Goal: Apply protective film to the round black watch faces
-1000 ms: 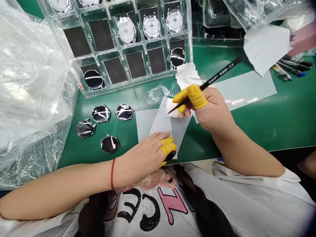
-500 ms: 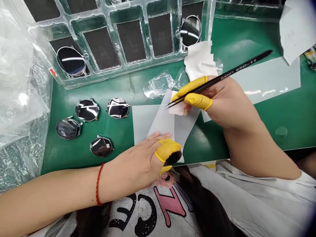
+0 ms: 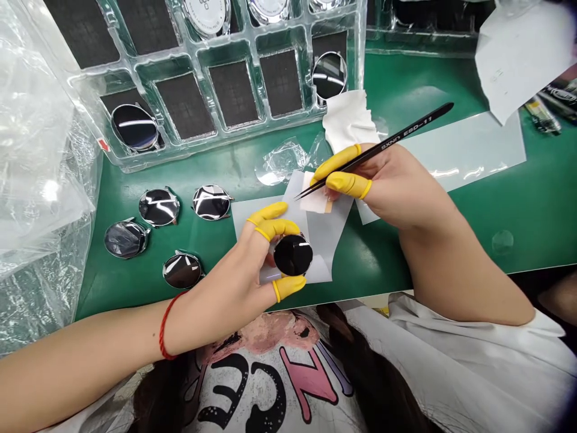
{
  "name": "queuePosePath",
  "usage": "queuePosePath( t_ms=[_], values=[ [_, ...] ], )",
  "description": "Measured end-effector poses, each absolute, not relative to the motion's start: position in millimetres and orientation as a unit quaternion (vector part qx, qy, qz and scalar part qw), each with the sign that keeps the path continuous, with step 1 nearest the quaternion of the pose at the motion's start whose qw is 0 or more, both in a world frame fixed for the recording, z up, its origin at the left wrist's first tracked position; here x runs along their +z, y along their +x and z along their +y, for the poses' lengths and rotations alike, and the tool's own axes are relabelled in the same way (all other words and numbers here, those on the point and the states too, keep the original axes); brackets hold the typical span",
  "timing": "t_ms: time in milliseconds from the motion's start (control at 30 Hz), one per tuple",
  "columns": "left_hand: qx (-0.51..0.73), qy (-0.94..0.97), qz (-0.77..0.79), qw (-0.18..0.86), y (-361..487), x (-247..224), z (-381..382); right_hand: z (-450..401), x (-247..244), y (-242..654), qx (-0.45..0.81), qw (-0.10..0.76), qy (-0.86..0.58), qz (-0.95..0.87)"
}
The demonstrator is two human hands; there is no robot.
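Observation:
Between thumb and fingers in yellow finger cots, my left hand (image 3: 252, 258) grips a round watch case (image 3: 293, 255), its glossy black face turned up. It is held over translucent sheets (image 3: 320, 240) on the green table. Black tweezers (image 3: 383, 144) lie in the grip of my right hand (image 3: 374, 180), their fine tips pointing left, just above and apart from the watch case. A small whitish pad (image 3: 315, 201) is under my right fingers; whether they pinch it I cannot tell. Several more round watch cases (image 3: 158, 207) rest on the table left of my left hand.
A clear plastic tray (image 3: 193, 141) with dark-lined compartments stands at the back, some holding round cases. A crumpled white cloth (image 3: 349, 120) and clear film scraps (image 3: 283, 162) lie before it. Plastic wrapping (image 3: 40, 180) covers the left side. White paper (image 3: 518, 60) is at upper right.
My left hand has turned and risen, so the watch case's black face now shows upward. The right hand with the tweezers appears slightly further left; the whole view has shifted a little.

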State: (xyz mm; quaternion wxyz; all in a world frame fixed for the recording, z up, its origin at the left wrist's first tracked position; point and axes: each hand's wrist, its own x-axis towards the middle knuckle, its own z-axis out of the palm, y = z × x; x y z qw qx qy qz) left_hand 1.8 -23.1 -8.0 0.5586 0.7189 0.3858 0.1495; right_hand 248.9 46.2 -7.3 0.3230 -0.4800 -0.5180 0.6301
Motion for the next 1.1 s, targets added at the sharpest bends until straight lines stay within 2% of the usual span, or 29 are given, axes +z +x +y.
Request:
queuePosePath(
  t_ms=[733,867,1000,1100],
  values=[
    [0.142,0.743,0.371,0.538,2,-7,-23,46,-14,242,0.597,0.317,-0.511,-0.532],
    [0.135,0.72,0.385,0.562,1,-5,-18,44,-11,242,0.58,0.322,-0.512,-0.546],
    [0.233,0.647,0.407,0.602,0,3,-7,41,-1,245,0.559,0.312,-0.513,-0.572],
    [0.334,0.583,0.451,0.587,-2,14,3,39,7,247,0.551,0.317,-0.506,-0.583]
  ],
)
